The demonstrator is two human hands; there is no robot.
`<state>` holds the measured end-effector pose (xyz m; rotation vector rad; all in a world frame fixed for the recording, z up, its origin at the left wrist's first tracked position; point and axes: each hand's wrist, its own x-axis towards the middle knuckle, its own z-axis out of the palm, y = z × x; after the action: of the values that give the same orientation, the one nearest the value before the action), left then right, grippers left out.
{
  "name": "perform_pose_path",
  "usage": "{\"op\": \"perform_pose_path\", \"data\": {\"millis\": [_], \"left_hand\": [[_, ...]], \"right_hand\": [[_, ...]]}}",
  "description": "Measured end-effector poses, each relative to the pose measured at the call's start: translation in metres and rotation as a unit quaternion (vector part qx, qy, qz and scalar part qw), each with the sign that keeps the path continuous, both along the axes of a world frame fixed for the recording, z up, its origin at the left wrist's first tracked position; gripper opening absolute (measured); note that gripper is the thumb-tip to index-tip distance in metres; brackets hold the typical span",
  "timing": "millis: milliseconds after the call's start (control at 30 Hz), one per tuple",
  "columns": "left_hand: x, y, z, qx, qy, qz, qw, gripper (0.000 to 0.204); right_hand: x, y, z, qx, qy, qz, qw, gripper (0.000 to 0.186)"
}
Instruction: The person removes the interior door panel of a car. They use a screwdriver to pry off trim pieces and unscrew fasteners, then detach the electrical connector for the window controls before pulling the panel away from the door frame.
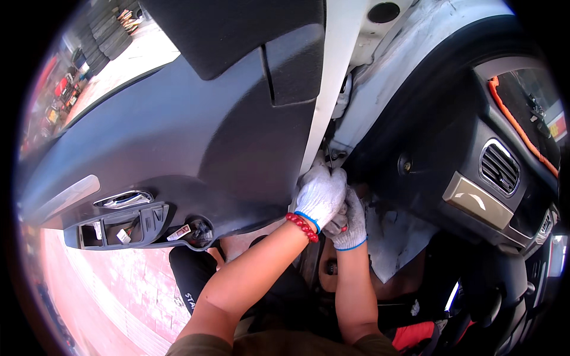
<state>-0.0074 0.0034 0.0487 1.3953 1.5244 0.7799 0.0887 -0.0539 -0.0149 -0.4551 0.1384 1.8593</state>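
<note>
Both my hands wear white knit gloves with blue cuffs and work close together in the gap between the open car door (237, 148) and the car body. My left hand (323, 191) is farther forward, its fingers curled around something hidden at the door-hinge side. A red bead bracelet (301, 227) circles the left wrist. Just behind and to the right, my right hand (351, 222) is closed, with a small red spot showing at its fingers. What it grips is too covered to name. Beyond the fingers, a dark metal bracket (336, 155) sits on the white door frame.
The door's inner handle (123, 199) and storage pocket (132, 227), with small packets in it, lie at left. To the right are the dashboard's air vent (500, 167) and a beige trim piece (477, 200). Stacked tyres (107, 32) stand outside. A pale sheet (395, 243) covers the footwell.
</note>
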Motion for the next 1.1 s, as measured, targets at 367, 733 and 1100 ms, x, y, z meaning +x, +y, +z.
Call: {"op": "perform_pose_path", "data": {"millis": [367, 733, 1100], "left_hand": [[-0.008, 0.011, -0.010, 0.020, 0.041, -0.089, 0.995, 0.068], [-0.012, 0.013, 0.011, -0.004, 0.122, -0.151, 0.981, 0.065], [-0.016, 0.008, 0.005, 0.004, 0.173, -0.218, 0.960, 0.076]], "right_hand": [[-0.035, 0.007, -0.006, -0.026, 0.022, -0.113, 0.993, 0.041], [-0.067, 0.007, -0.099, 0.283, 0.177, -0.208, 0.920, 0.051], [-0.082, 0.015, -0.094, 0.223, 0.148, -0.206, 0.941, 0.034]]}}
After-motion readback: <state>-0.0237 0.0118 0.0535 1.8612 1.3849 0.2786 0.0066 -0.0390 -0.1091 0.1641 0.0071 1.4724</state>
